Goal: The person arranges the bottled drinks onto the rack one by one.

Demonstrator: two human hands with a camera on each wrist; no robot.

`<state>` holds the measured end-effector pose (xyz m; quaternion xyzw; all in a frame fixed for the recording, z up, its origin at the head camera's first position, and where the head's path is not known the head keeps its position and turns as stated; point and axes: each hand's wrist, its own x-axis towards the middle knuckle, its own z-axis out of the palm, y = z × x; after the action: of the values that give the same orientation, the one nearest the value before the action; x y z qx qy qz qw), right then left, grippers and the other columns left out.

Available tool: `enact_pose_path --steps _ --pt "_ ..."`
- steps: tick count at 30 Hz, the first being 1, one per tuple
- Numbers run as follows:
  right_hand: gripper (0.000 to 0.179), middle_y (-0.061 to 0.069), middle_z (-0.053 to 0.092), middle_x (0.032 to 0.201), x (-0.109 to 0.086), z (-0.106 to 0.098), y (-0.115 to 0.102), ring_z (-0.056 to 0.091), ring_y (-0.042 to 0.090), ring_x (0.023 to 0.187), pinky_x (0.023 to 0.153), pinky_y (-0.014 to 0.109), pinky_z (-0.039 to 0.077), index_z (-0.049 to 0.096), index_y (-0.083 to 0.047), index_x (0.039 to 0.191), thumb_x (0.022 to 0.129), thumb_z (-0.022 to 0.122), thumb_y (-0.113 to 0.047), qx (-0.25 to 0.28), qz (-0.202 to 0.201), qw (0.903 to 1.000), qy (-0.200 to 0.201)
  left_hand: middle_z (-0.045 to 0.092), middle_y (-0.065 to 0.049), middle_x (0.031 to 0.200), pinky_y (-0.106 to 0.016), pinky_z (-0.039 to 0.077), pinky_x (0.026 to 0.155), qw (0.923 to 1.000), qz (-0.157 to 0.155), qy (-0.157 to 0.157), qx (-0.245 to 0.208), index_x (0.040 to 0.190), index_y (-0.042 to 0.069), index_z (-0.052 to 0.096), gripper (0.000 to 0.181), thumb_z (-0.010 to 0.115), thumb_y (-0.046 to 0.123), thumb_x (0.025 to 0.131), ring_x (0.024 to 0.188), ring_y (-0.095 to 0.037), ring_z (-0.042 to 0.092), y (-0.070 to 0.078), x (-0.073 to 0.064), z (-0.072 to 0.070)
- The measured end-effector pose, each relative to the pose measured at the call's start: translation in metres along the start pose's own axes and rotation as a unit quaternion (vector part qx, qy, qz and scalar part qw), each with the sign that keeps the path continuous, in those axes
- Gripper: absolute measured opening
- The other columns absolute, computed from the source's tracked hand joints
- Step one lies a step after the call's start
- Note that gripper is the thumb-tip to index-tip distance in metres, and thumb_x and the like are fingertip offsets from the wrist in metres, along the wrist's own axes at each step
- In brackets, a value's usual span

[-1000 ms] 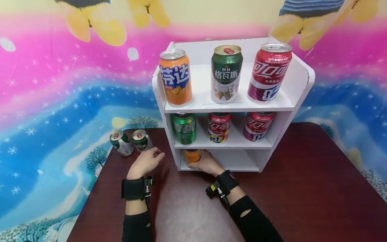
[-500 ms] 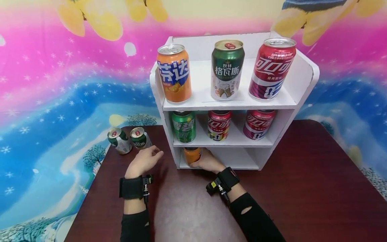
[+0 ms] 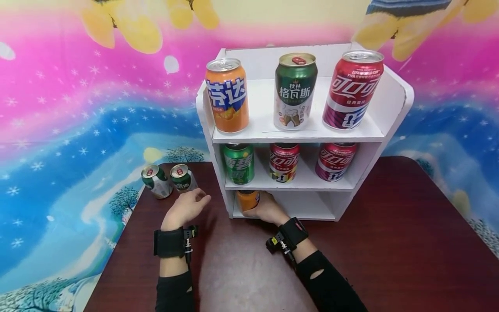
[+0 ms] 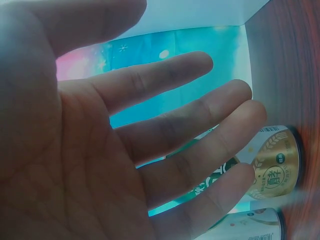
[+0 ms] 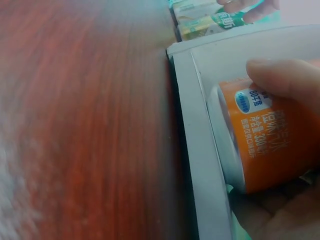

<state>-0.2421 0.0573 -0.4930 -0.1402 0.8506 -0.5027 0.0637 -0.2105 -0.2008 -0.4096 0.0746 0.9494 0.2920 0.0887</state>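
Observation:
An orange soda can (image 3: 246,200) stands in the bottom compartment of the white shelf (image 3: 288,186), at its left end. My right hand (image 3: 269,209) grips this can, thumb on one side and fingers round the other, as the right wrist view shows on the orange can (image 5: 270,135). My left hand (image 3: 186,207) is over the table left of the shelf, holding nothing. In the left wrist view the left hand (image 4: 125,135) has its fingers spread and fairly straight. Just beyond it stand two green-and-white cans, the nearer one (image 3: 182,178) partly overlapped by the fingers and the other (image 3: 157,182) further left.
The top tier carries an orange can (image 3: 228,97), a green can (image 3: 295,92) and a red can (image 3: 352,91). On the middle tier are a green can (image 3: 239,164) and two red cans, one central (image 3: 283,163), one right (image 3: 336,162). A patterned backdrop (image 3: 97,130) rises behind the table (image 3: 409,242).
The head view has shifted slightly. My right hand keeps its grip on the orange can in the bottom compartment, and the left hand stays nearly in place.

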Motion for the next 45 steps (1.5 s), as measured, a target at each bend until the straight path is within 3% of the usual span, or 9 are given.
enact_pose_path --steps 5,9,15,19,24,34,45 --pt "0.063 0.002 0.06 0.103 -0.001 0.004 -0.005 0.058 0.016 0.091 0.086 0.036 0.046 0.051 -0.006 0.122 0.07 0.084 -0.022 -0.024 0.004 0.9996 0.016 0.061 -0.016 0.115 -0.049 0.046 0.083 1.0 -0.001 0.0 -0.001 0.126 0.004 0.055 0.044 0.047 0.037 0.098 0.101 -0.031 0.059 0.001 -0.001 0.0" --pt "0.065 0.002 0.06 0.106 -0.001 0.004 -0.008 0.058 0.015 0.093 0.087 0.035 0.046 0.049 -0.006 0.124 0.072 0.083 -0.023 -0.027 -0.007 0.9996 0.005 0.061 -0.017 0.116 -0.05 0.046 0.084 1.0 -0.002 0.0 0.001 0.127 0.003 0.054 0.045 0.047 0.037 0.098 0.101 -0.031 0.058 0.002 -0.002 0.0" --pt "0.067 0.003 0.058 0.112 -0.002 -0.005 -0.013 0.057 0.017 0.097 0.089 0.036 0.045 0.046 -0.01 0.129 0.073 0.082 -0.015 0.052 -0.049 0.9968 -0.035 0.062 -0.016 0.115 -0.049 0.046 0.083 0.9999 0.007 0.007 0.006 0.124 0.003 0.056 0.042 0.049 0.035 0.098 0.099 -0.03 0.06 0.003 -0.001 0.002" --pt "0.065 0.005 0.058 0.112 -0.005 -0.011 -0.016 0.058 0.019 0.098 0.089 0.038 0.045 0.046 -0.009 0.129 0.074 0.08 -0.013 0.075 -0.051 0.995 -0.043 0.062 -0.015 0.114 -0.049 0.046 0.083 1.0 0.002 0.005 0.002 0.124 0.004 0.056 0.041 0.048 0.035 0.098 0.099 -0.029 0.059 0.003 -0.002 0.001" --pt "0.063 0.003 0.059 0.111 -0.004 -0.011 -0.018 0.058 0.017 0.098 0.089 0.037 0.045 0.047 -0.01 0.128 0.075 0.08 -0.016 0.064 -0.024 0.9972 -0.03 0.062 -0.015 0.111 -0.048 0.046 0.082 1.0 0.003 0.005 0.001 0.122 0.004 0.057 0.04 0.048 0.035 0.098 0.097 -0.028 0.059 0.004 -0.002 0.0" --pt "0.051 0.002 0.062 0.099 -0.007 -0.002 -0.019 0.06 0.015 0.087 0.081 0.035 0.047 0.056 -0.008 0.115 0.073 0.082 -0.022 0.023 -0.014 0.9994 0.023 0.061 -0.016 0.115 -0.049 0.046 0.084 1.0 0.003 0.002 0.008 0.125 0.004 0.056 0.041 0.048 0.034 0.098 0.1 -0.031 0.059 0.005 0.001 0.001" --pt "0.065 0.005 0.059 0.109 -0.006 0.005 -0.02 0.058 0.019 0.097 0.087 0.037 0.045 0.048 -0.006 0.126 0.074 0.081 -0.027 -0.005 0.008 0.9989 0.046 0.061 -0.016 0.115 -0.049 0.046 0.083 0.9999 0.001 0.004 0.014 0.125 0.003 0.056 0.042 0.048 0.034 0.098 0.099 -0.03 0.059 0.004 0.002 0.002"
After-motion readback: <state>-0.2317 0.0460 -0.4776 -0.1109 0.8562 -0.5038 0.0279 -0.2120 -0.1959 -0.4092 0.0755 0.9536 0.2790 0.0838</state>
